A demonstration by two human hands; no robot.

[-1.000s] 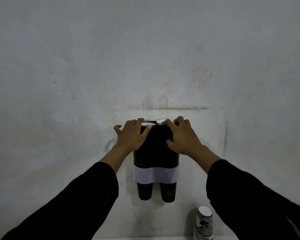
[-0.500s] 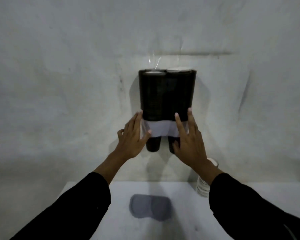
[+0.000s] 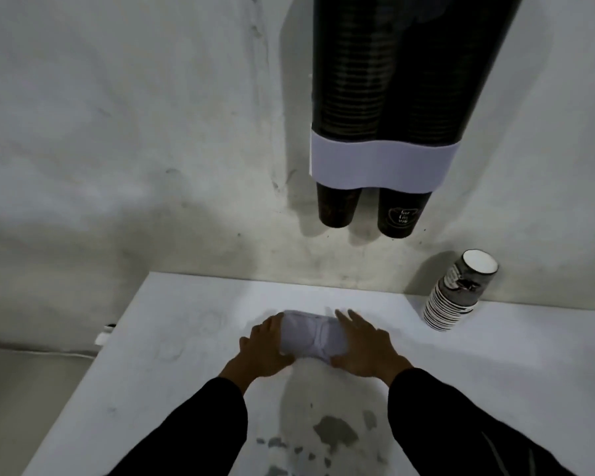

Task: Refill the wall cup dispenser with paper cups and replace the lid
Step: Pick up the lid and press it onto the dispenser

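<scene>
Your left hand [image 3: 267,348] and right hand [image 3: 366,348] flank the grey double-lobed plastic lid [image 3: 311,336] lying on the white table [image 3: 172,345], fingers loosely spread against its ends. Far right: stacked patterned paper cups [image 3: 455,293]. Above, on the wall: dark twin-tube dispenser [image 3: 385,97], full.

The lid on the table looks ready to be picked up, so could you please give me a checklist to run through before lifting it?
1. Left hand on the lid: ok, at its left end.
2. Right hand on the lid: ok, at its right end.
3. Firm grip: cannot tell.
4. Dispenser filled: ok, cups fill both tubes.
5. Dispenser top clear: cannot tell, out of frame.
6. Spare cups clear of the hands: ok, off to the right.
</scene>
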